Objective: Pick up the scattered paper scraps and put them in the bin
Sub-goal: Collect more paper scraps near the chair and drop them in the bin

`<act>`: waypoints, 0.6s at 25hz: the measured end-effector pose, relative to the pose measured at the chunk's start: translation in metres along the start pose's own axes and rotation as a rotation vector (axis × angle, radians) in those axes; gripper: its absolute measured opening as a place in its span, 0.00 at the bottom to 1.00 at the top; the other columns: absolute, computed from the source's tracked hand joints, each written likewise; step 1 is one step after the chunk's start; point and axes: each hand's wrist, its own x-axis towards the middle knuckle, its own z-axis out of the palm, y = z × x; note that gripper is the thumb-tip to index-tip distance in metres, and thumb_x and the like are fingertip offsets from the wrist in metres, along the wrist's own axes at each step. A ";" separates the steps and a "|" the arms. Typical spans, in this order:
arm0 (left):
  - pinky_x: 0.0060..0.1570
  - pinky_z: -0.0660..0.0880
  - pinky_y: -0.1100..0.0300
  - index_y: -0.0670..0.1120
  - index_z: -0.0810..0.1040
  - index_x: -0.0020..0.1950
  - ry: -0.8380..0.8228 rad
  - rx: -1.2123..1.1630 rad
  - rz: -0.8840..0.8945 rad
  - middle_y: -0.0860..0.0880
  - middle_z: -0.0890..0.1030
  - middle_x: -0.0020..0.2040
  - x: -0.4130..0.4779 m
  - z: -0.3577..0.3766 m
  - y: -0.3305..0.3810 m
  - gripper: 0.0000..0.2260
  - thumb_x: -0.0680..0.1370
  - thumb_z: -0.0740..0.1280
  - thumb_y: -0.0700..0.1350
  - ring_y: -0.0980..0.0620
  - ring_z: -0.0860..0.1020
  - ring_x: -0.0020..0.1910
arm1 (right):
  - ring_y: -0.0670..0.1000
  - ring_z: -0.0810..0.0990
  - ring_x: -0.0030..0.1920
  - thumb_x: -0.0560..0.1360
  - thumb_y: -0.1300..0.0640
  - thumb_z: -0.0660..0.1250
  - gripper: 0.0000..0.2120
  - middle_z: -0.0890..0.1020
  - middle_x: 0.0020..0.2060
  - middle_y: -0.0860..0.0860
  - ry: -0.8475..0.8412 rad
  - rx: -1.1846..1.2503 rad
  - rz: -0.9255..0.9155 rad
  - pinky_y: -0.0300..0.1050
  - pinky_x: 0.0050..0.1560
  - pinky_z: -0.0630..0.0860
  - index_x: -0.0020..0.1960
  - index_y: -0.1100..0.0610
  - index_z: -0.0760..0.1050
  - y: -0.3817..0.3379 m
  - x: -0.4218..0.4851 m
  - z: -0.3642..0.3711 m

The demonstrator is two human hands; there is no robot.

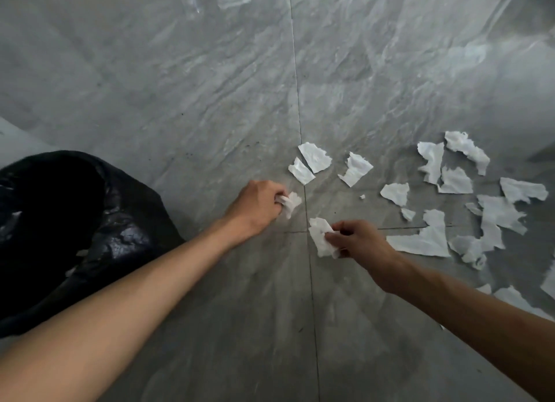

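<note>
Grey marble-patterned tile floor (180, 101), crossed by thin grout lines (295, 71) meeting at lower centre. A bin (60, 221) lined with a black bag stands at the left edge. Left grip (258, 204), centre frame, is curled round a crumpled scrap (291, 203) that juts from its fingers. Right grip (357, 241), just right of centre, pinches a second scrap (319, 236) that hangs on its left side. Loose white paper scraps (495, 215) lie on the floor above both grips and spread towards the right edge, well apart from the bin.
</note>
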 end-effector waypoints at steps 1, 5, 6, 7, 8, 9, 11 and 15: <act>0.39 0.69 0.61 0.47 0.85 0.47 0.048 -0.032 0.007 0.45 0.86 0.43 -0.012 -0.023 0.010 0.10 0.71 0.67 0.37 0.48 0.81 0.43 | 0.50 0.76 0.37 0.75 0.62 0.66 0.05 0.81 0.38 0.55 -0.038 0.041 0.004 0.43 0.39 0.73 0.47 0.62 0.81 -0.008 -0.003 0.006; 0.38 0.71 0.63 0.50 0.83 0.44 0.358 -0.141 0.109 0.52 0.82 0.36 -0.090 -0.133 0.036 0.09 0.70 0.70 0.37 0.55 0.78 0.35 | 0.44 0.74 0.29 0.75 0.60 0.66 0.05 0.80 0.31 0.49 -0.200 -0.002 -0.038 0.38 0.32 0.68 0.43 0.56 0.81 -0.059 -0.023 0.043; 0.38 0.71 0.63 0.50 0.83 0.44 0.427 -0.143 0.113 0.52 0.81 0.36 -0.110 -0.154 0.032 0.08 0.70 0.70 0.37 0.55 0.77 0.35 | 0.43 0.73 0.27 0.75 0.60 0.66 0.05 0.80 0.29 0.47 -0.239 -0.033 -0.062 0.37 0.30 0.67 0.42 0.56 0.81 -0.075 -0.029 0.053; 0.38 0.70 0.64 0.50 0.82 0.44 0.476 -0.142 0.089 0.52 0.81 0.36 -0.126 -0.170 0.021 0.08 0.70 0.70 0.38 0.56 0.77 0.35 | 0.43 0.72 0.26 0.74 0.61 0.66 0.05 0.79 0.27 0.46 -0.275 -0.064 -0.093 0.36 0.28 0.66 0.42 0.56 0.81 -0.091 -0.035 0.064; 0.37 0.70 0.65 0.50 0.82 0.44 0.504 -0.146 0.035 0.52 0.81 0.36 -0.140 -0.181 0.005 0.07 0.71 0.71 0.38 0.56 0.77 0.34 | 0.43 0.72 0.25 0.74 0.61 0.66 0.05 0.78 0.26 0.47 -0.303 -0.094 -0.130 0.35 0.26 0.66 0.43 0.58 0.81 -0.108 -0.041 0.075; 0.36 0.70 0.66 0.50 0.82 0.44 0.516 -0.154 -0.035 0.52 0.82 0.35 -0.150 -0.185 -0.014 0.07 0.71 0.71 0.38 0.57 0.77 0.33 | 0.44 0.71 0.24 0.74 0.62 0.67 0.04 0.78 0.26 0.48 -0.320 -0.115 -0.168 0.36 0.26 0.65 0.44 0.60 0.81 -0.123 -0.047 0.085; 0.34 0.71 0.65 0.49 0.82 0.43 0.515 -0.135 -0.215 0.51 0.82 0.33 -0.164 -0.183 -0.062 0.06 0.72 0.70 0.38 0.55 0.79 0.31 | 0.45 0.71 0.25 0.74 0.63 0.67 0.06 0.77 0.29 0.51 -0.355 -0.139 -0.252 0.38 0.26 0.66 0.47 0.64 0.81 -0.154 -0.056 0.109; 0.40 0.77 0.54 0.51 0.81 0.49 0.281 0.091 -0.599 0.46 0.83 0.42 -0.183 -0.164 -0.151 0.06 0.73 0.69 0.45 0.46 0.82 0.43 | 0.48 0.72 0.29 0.75 0.63 0.67 0.08 0.77 0.35 0.58 -0.429 -0.095 -0.393 0.40 0.28 0.69 0.49 0.68 0.79 -0.203 -0.060 0.171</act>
